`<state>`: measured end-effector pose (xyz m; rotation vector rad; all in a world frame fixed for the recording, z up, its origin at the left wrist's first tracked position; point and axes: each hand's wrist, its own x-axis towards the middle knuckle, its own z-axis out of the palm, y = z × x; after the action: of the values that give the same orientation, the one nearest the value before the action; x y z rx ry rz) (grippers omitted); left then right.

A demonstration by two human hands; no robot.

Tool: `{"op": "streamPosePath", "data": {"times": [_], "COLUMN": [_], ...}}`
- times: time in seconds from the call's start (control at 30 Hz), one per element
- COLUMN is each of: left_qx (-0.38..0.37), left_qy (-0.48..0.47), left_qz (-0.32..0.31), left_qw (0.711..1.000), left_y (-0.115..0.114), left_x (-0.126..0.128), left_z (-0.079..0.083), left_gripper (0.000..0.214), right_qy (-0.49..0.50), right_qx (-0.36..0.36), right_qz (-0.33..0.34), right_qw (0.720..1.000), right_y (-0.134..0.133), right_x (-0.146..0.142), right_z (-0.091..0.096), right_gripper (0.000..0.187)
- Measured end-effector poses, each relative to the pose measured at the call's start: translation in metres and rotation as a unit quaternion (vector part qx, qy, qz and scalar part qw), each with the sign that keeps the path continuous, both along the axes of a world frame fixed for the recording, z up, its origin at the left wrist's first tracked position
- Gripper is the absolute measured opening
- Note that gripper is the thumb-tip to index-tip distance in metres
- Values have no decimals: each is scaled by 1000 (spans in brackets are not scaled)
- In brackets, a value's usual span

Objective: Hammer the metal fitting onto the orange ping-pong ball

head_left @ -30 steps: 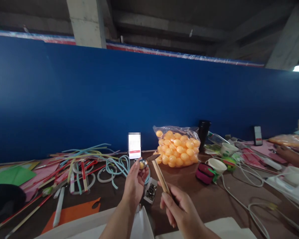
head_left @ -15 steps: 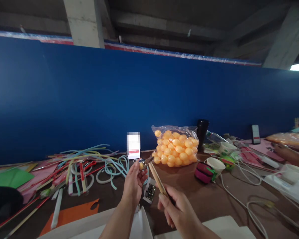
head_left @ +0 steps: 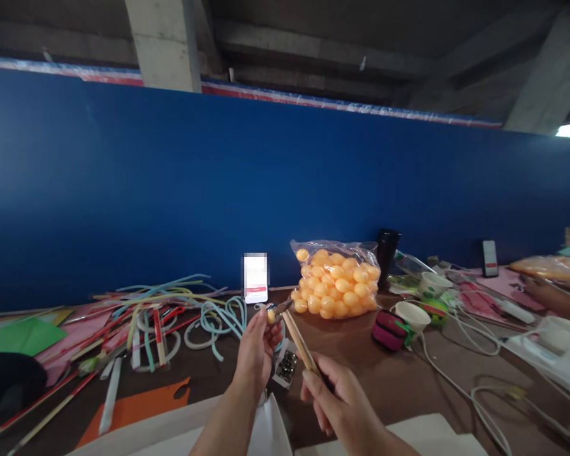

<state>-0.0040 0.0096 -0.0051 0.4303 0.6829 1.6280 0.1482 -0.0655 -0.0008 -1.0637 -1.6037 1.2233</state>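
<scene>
Wooden tool — tip by ball

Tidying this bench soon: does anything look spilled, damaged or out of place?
Nothing spilled or broken. The bag of orange balls looks intact. Coloured tubes lie tangled at the left; a white cable trails across the table's right side. The left hand holds a small ball, the right hand a wooden-handled tool.

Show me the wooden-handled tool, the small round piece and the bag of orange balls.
wooden-handled tool (head_left: 298, 340), head view, mid-handle.
small round piece (head_left: 270, 315), head view, orange face.
bag of orange balls (head_left: 335, 285), head view, bag's centre.
</scene>
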Motion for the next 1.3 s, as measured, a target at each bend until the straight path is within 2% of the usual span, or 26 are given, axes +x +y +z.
{"op": "streamPosePath", "data": {"times": [0.27,0.5,0.93,1.1,1.3], "left_qx": [30,21,19,29,17], "left_qy": [-36,-49,-17,-21,-34], "left_qz": [-27,-19,-6,-18,-9], "left_qw": [999,998,1000,999,999], "left_y": [-1,1,3,3,1], "left_x": [-1,-2,-1,-2,-2], "left_z": [-1,-3,-5,-5,-2], "left_gripper": [19,10,17,16,9], "right_qy": [39,25,18,35,18], "right_qx": [10,-1,-6,1,-6], "right_qz": [-18,7,0,-11,8], "right_qw": [999,1000,1000,999,1000], "right_y": [-3,-1,2,1,0], "right_x": [0,0,1,2,1], "right_z": [5,1,-6,-4,-2], "right_gripper": [47,46,42,41,42]}}
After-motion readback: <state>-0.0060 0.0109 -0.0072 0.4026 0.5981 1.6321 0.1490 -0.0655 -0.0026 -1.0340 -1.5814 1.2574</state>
